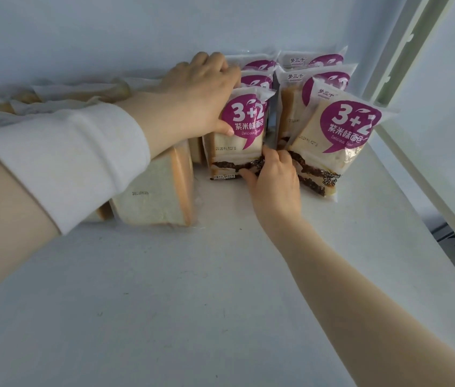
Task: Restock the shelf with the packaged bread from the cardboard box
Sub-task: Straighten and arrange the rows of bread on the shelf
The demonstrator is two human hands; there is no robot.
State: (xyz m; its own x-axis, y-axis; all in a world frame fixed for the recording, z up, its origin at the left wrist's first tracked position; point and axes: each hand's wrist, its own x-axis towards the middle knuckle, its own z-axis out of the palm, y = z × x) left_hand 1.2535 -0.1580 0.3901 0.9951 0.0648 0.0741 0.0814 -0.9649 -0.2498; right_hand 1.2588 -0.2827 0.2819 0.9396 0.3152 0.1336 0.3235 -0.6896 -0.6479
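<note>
Two hands hold one bread packet (pixel 237 141) upright on the shelf (pixel 220 275): left hand (pixel 201 90) fingers curl over its top, thumb pressing the front; right hand (pixel 274 182) fingers pinch its lower edge, both arms outstretched.

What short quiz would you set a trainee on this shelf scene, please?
1. True or false: the left hand and the right hand both hold the front-left purple packet.
2. The plain loaf sits: A) left of the purple packets; B) right of them; C) on top of them.
3. Fill in: the purple packets stand on the shelf in ___ columns.
Key: 1 true; 2 A; 3 two.
</note>
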